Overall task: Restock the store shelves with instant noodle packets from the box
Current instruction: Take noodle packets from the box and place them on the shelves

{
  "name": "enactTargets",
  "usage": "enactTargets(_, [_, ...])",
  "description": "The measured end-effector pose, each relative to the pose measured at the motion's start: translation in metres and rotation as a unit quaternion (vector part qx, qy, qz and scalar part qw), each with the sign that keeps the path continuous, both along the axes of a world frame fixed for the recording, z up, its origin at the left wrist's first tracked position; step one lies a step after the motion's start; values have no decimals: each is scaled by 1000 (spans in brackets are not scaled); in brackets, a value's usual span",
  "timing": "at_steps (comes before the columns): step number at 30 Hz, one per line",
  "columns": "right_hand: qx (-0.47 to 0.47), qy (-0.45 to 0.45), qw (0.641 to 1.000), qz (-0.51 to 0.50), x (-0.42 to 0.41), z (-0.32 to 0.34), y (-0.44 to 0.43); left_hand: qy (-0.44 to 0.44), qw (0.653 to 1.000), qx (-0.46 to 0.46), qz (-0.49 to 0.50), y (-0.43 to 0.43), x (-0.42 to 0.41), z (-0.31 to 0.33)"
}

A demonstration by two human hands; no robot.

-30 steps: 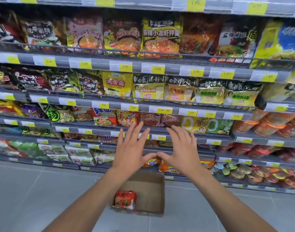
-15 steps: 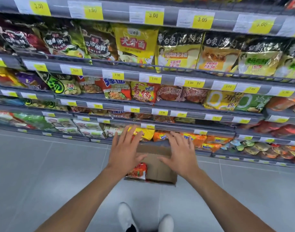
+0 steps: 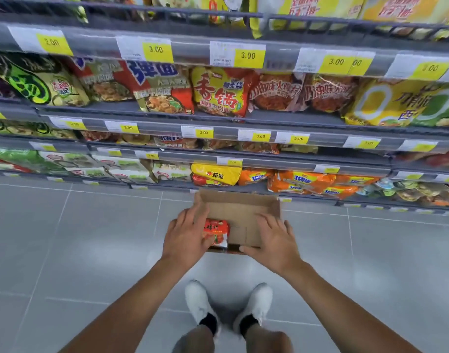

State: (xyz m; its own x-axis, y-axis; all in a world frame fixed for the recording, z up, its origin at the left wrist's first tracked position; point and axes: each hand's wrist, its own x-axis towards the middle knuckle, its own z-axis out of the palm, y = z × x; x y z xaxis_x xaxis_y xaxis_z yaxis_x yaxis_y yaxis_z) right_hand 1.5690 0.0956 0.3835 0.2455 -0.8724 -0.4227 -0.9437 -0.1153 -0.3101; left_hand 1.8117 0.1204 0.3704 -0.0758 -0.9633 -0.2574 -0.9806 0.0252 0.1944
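An open cardboard box (image 3: pixel 240 208) sits on the grey floor in front of the lowest shelf. A red noodle packet (image 3: pixel 217 233) lies in its left near corner. My left hand (image 3: pixel 186 238) is over the box's left side, fingers spread and straight, beside and partly over the packet. My right hand (image 3: pixel 274 240) hovers over the box's right near corner with fingers straight and thumb along the near rim. Neither hand grips anything. Whether the hands touch the box I cannot tell.
Grey shelves (image 3: pixel 218 128) full of noodle packets rise behind the box, with yellow price tags (image 3: pixel 248 56) along their edges. Orange packets (image 3: pixel 310 184) and cup lids fill the lowest shelf at right. My white shoes (image 3: pixel 200 301) stand on the tiled floor just behind the box.
My head has tilted down and both hands have dropped from shelf height to the box on the floor. The hands are wider apart, at the box's sides.
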Motion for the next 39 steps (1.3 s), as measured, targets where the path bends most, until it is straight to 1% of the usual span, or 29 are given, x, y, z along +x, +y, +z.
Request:
enactTargets(6, [39, 7, 999, 9, -1, -102, 6, 27, 999, 45, -6, -11, -20, -98])
enactTargets(12, [41, -26, 998, -29, 4, -222, -1, 50, 994, 94, 12, -22, -28, -220])
enactTargets(17, [137, -107, 979, -109, 15, -319, -13, 64, 984, 147, 73, -32, -27, -314])
enactTargets(20, [152, -162, 966, -135, 20, -382, -22, 100, 960, 211, 152, -45, -18, -387])
enactTargets(22, [168, -176, 959, -142, 26, -413, -28, 119, 943, 242, 193, -52, -11, -423])
enactTargets(24, [181, -179, 954, -161, 33, -444, -32, 129, 938, 251, 202, -57, -12, -454])
enactTargets(26, [198, -170, 950, -172, 41, -478, -37, 110, 935, 268, 207, -61, -16, -471])
enactTargets(28, [238, -165, 944, -160, 48, -499, -39, 97, 931, 281, 214, -62, -19, -486])
enactTargets(31, [299, -187, 919, -175, 57, -519, -37, 118, 922, 284, 236, -55, -17, -507])
enactTargets(33, [342, -196, 897, -200, 61, -526, -35, 138, 918, 279, 246, -50, -15, -516])
enactTargets(36, [388, -229, 851, -269, 63, -531, -35, 158, 912, 257, 276, -50, -8, -523])
enactTargets(38, [406, -255, 820, -312, 63, -533, -36, 193, 894, 254, 314, -54, -4, -525])
enactTargets(39, [406, -263, 812, -326, 63, -536, -37, 217, 883, 251, 331, -55, -1, -525])
